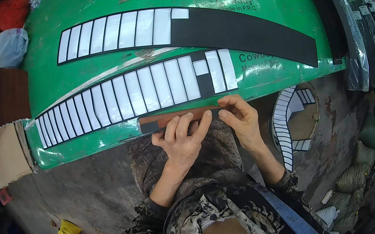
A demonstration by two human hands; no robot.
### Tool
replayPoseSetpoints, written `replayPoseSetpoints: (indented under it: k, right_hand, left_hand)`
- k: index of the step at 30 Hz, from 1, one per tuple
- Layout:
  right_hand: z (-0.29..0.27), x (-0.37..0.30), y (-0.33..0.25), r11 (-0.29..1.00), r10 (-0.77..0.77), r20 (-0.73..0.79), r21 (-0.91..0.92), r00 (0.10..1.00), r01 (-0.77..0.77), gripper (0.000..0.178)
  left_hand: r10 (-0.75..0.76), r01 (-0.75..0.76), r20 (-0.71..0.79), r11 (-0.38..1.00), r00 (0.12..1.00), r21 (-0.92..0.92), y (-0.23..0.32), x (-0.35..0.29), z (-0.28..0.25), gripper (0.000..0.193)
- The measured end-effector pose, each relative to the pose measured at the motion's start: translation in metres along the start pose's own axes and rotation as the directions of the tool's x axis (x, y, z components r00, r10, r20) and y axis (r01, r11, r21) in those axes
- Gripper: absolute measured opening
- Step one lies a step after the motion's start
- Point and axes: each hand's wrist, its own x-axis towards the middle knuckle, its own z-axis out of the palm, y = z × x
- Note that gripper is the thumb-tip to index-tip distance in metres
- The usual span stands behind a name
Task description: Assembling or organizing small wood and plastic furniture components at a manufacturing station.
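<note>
Green covers the whole work table (83,4), its painted surface scuffed and worn in places. Two long black strips lie across it. The nearer black strip (203,85) is almost filled with a row of white rectangular labels (135,93), set side by side with thin gaps between them. The farther black strip (252,30) carries white labels only on its left part, while its right part is bare black.

At the near edge of the table, both hands grip a narrow brown strip (182,117) that lies just below the nearer black strip. The left hand (182,139) has its fingers curled over the brown strip near its middle, closed on it. The right hand (238,119) pinches the right end of the same strip between thumb and fingers, also closed on it. The two hands sit close together, nearly touching.

Below the right hand, off the table, a curved stack of more white-labelled strips (283,124) rests on a round wooden stool (306,124). Brown cardboard sheets (1,96) lean at the left end of the table, with a pale blue plastic bag (7,47) above them.
</note>
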Motion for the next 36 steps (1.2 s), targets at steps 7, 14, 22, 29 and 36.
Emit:
replayPoseSetpoints:
  k: [7,14,22,29,36]
  right_hand:
    - [0.005,-0.003,-0.001,0.985,-0.08,-0.052,-0.158,0.995,0.071,0.019]
    - [0.015,0.001,0.007,0.993,-0.071,-0.107,-0.103,0.992,0.06,0.014]
    - [0.029,-0.006,0.018,0.981,-0.194,-0.212,-0.035,0.958,0.19,0.018]
    - [0.018,-0.002,0.017,0.991,-0.091,-0.131,0.084,0.987,0.103,0.017]
    - [0.004,-0.001,0.008,0.997,-0.047,0.008,0.062,0.999,0.046,0.032]
  left_hand:
    - [0.006,-0.009,0.028,0.996,1.0,0.087,0.0,0.006,-0.001,0.039]
    - [0.036,-0.037,0.012,0.998,0.999,0.054,0.0,0.017,-0.005,0.04]
    - [0.033,-0.033,0.013,0.999,0.999,0.01,0.001,0.008,-0.003,0.038]
    - [0.059,-0.06,0.021,0.997,0.998,0.042,-0.003,0.003,-0.003,0.042]
    - [0.091,-0.092,0.039,0.996,0.995,0.021,-0.006,0.006,-0.009,0.05]
